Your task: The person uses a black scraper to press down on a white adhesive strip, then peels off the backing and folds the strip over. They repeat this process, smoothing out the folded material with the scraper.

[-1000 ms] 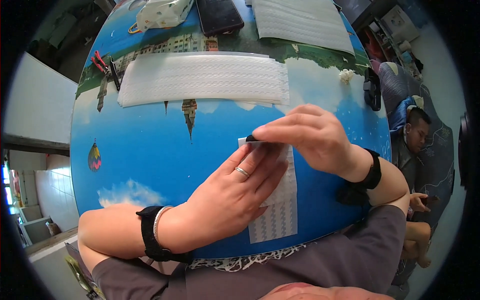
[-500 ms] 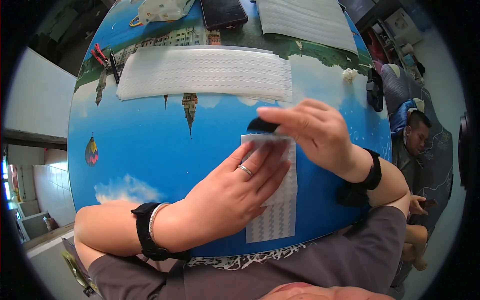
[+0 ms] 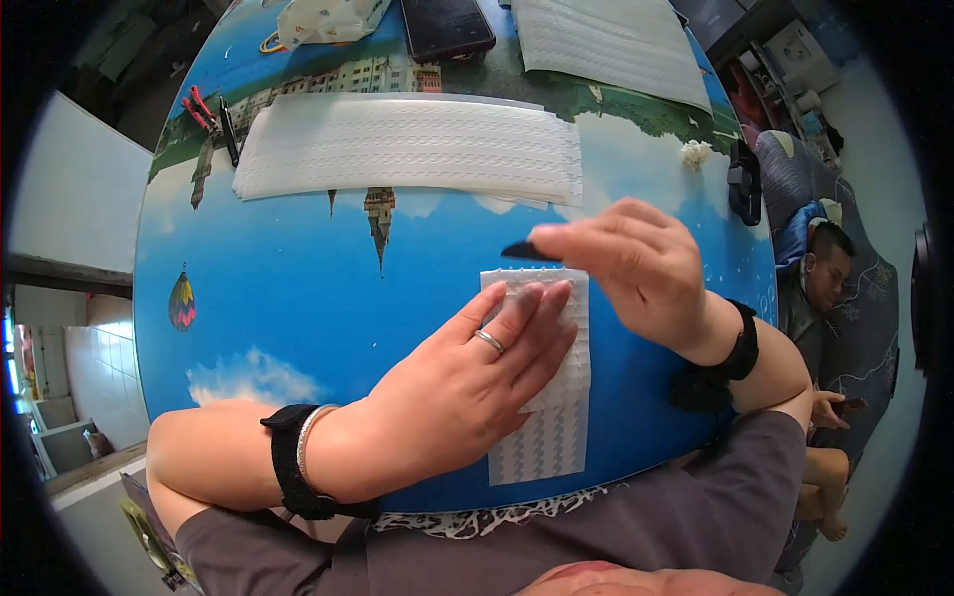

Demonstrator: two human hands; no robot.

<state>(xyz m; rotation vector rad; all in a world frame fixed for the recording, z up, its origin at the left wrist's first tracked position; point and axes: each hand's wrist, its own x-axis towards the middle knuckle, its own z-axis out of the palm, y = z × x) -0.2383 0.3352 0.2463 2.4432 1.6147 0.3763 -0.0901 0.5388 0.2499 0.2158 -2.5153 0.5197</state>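
Note:
A narrow white sheet (image 3: 542, 442) with rows of small grey wavy marks lies lengthwise on the blue table. My left hand (image 3: 467, 372) rests flat across its upper part, fingers stretched out and slightly spread, pressing on it. Just beyond the sheet's far end, my right hand (image 3: 641, 263) is raised with its fingers closed round a thin black piece (image 3: 527, 252) with a tapering end. Most of that black piece is hidden in the fingers, so its kind cannot be made out. A small gap shows between it and the sheet's far edge.
Farther off lies a stack of similar white strips (image 3: 397, 149), with more white sheets (image 3: 611, 50) at the far right. A phone (image 3: 447, 27), patterned bag (image 3: 328, 20), red-handled tool (image 3: 199, 107) and black strap (image 3: 743, 181) are around. A person (image 3: 823, 273) is at the right.
My right hand has shifted slightly right, and the black piece has tilted flatter. More of the sheet's far end now shows. My left hand stays nearly still.

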